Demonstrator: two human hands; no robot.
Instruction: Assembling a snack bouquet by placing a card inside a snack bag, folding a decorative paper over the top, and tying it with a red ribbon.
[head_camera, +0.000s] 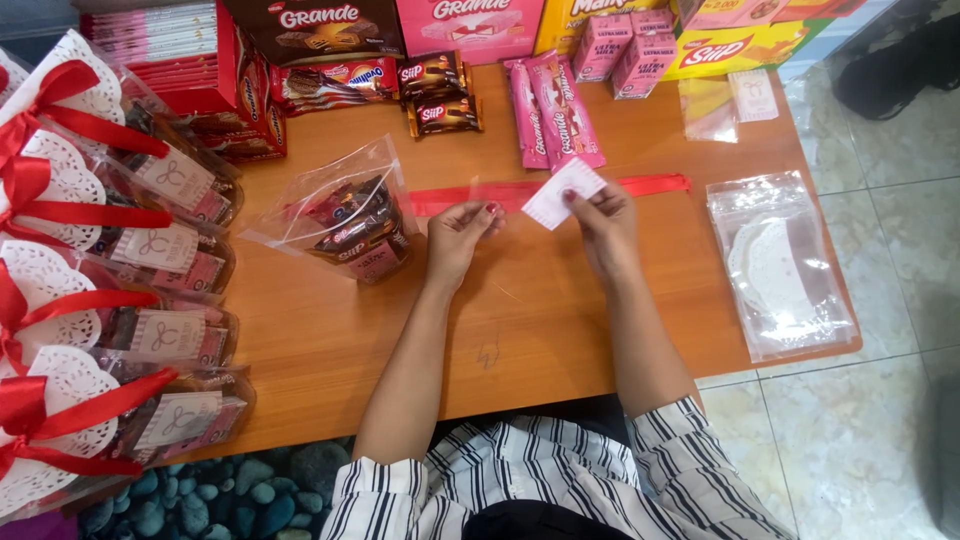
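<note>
My right hand pinches a small white paper label with a scalloped edge, lifted just above the wooden table. My left hand holds a thin clear strip or film next to the label; what it is exactly is hard to tell. A red ribbon lies flat across the table behind both hands. Left of my left hand stands a clear plastic bag filled with wrapped snacks, its top open.
Finished snack bags with white doilies and red bows line the left edge. Boxes and packets of sweets crowd the far edge. A clear packet of white doilies lies at the right, a smaller clear packet behind it.
</note>
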